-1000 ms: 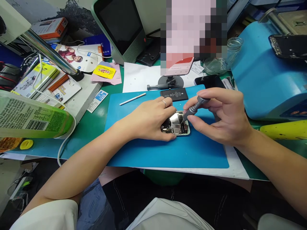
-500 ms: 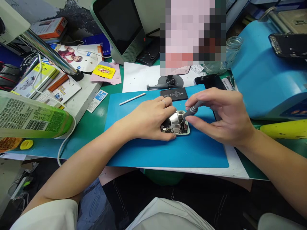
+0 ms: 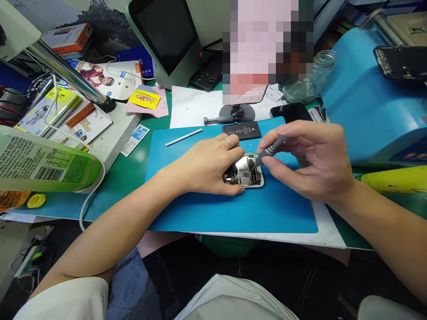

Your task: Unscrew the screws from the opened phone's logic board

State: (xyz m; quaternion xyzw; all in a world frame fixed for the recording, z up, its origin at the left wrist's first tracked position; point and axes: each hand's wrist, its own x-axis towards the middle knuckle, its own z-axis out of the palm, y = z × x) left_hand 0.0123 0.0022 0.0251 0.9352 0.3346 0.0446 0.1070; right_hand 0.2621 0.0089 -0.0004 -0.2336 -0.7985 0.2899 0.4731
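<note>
An opened phone lies on the blue mat, its circuit boards and metal parts exposed. My left hand is closed over the phone's left part, thumb along the near edge and fingers along the far side, hiding that end. Between thumb and fingertips, my right hand pinches a grey screwdriver, tilted with its lower end over the phone's right part. Whether its tip touches a screw is too small to tell. Just beyond the phone lies a black phone battery.
A white stick lies on the mat's far left. Behind the mat are a second grey screwdriver, a round stand and a dark phone. A blue machine stands at right, a green bottle at left.
My right hand has shifted slightly right and its grip on the screwdriver has changed, the thumb now a little higher. My left hand and the phone stay where they were.
</note>
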